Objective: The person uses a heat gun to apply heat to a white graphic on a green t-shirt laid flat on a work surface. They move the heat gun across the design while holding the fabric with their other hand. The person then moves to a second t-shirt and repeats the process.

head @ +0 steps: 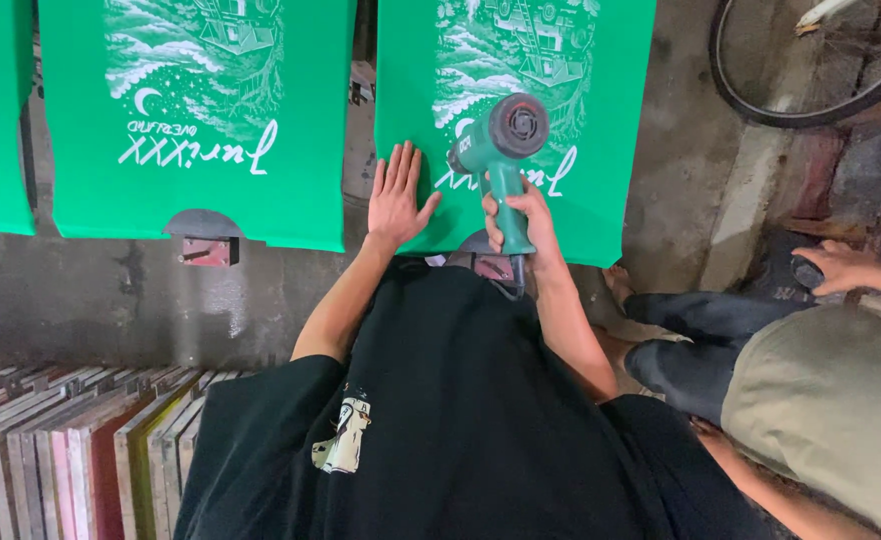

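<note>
The green shirt (601, 130) at upper centre is half covered: the left hand (398, 198) lies flat on its lower left, and the right hand (517, 215) holds a heat gun (506, 150) over its middle. Its right strip stays bare. A seated person (811, 390) blocks the lower right; stacked frames (71, 450) fill the lower left.

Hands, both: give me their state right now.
Left hand: open, flat on the green shirt.
Right hand: closed around the green heat gun.
</note>
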